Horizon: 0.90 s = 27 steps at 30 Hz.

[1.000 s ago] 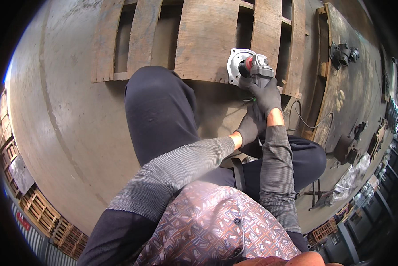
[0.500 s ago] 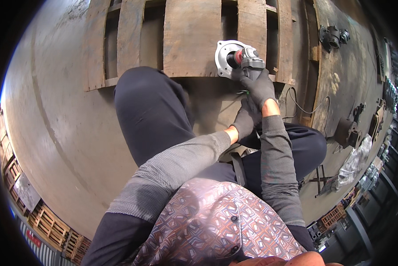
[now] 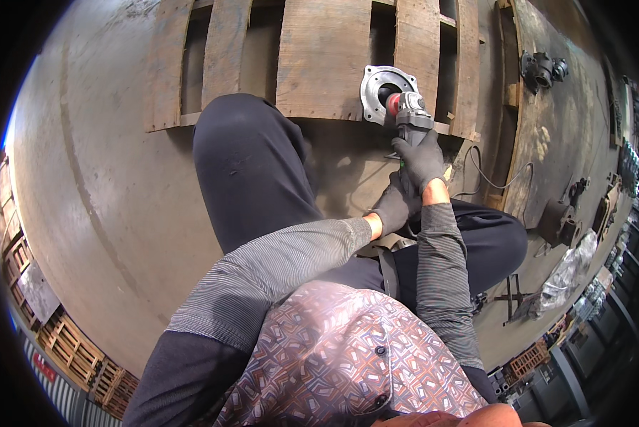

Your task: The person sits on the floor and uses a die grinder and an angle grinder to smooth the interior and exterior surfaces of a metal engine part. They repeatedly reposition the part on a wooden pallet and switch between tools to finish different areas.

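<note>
An angle grinder with a dark grey body and a red part at its head is held in both my hands, which wear dark grey gloves. My right hand is wrapped round its body just behind the head. Lower down, my left hand closes round the rear end, its fingers partly hidden. The grinder's head reaches over a silver metal flange with holes round its rim and a dark central opening. This flange lies at the near edge of a wooden pallet. Whether the grinder touches it, I cannot tell.
A thin cable loops over the floor right of my hands. Further right, a wooden board bears a dark metal fitting. Another dark casting and clear plastic sheeting lie beyond my right knee. My left knee rises beside the pallet.
The whole view has shifted slightly. The grinder and both hands have come a little nearer to me relative to the flange, which keeps its place on the pallet. Both grips stay closed.
</note>
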Motion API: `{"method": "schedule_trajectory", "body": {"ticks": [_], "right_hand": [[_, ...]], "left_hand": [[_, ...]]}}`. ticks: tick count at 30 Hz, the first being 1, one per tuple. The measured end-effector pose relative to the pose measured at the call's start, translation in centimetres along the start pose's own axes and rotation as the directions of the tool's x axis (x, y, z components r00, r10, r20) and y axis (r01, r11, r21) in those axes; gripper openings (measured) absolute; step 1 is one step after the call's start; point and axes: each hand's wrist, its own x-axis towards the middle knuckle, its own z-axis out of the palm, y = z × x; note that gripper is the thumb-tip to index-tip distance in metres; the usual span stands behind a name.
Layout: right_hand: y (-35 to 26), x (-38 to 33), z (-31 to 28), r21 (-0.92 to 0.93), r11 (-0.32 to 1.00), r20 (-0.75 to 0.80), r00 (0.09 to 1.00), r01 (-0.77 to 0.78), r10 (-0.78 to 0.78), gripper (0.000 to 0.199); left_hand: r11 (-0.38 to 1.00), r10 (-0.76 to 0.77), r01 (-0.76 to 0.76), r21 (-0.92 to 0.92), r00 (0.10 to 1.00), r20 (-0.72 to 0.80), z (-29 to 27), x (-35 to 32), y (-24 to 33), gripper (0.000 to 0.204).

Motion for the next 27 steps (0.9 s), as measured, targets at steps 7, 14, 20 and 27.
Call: {"method": "schedule_trajectory", "body": {"ticks": [7,14,20,27], "right_hand": [[-0.1,-0.7,0.5,0.003,1.0,0.005,1.0,0.012,-0.012,0.089],[-0.7,-1.5,1.6,-0.035,0.999,-0.015,1.0,0.017,-0.018,0.088],[-2.0,-2.0,1.3,-0.016,0.999,0.024,0.999,0.04,-0.04,0.082],[-3.8,-0.9,1.8,0.011,0.996,0.06,0.994,0.093,-0.093,0.081]], "left_hand": [[0.985,0.146,-0.154,0.079,0.984,0.098,-0.4,-1.0,-0.6,0.046],[0.998,0.058,-0.057,-0.017,0.996,0.07,-2.5,-1.8,1.4,0.061],[0.993,-0.049,0.056,-0.106,0.997,0.061,-3.0,-1.9,1.9,0.066],[0.983,-0.083,0.066,0.172,0.992,0.091,-4.5,-0.4,2.3,0.064]]}}
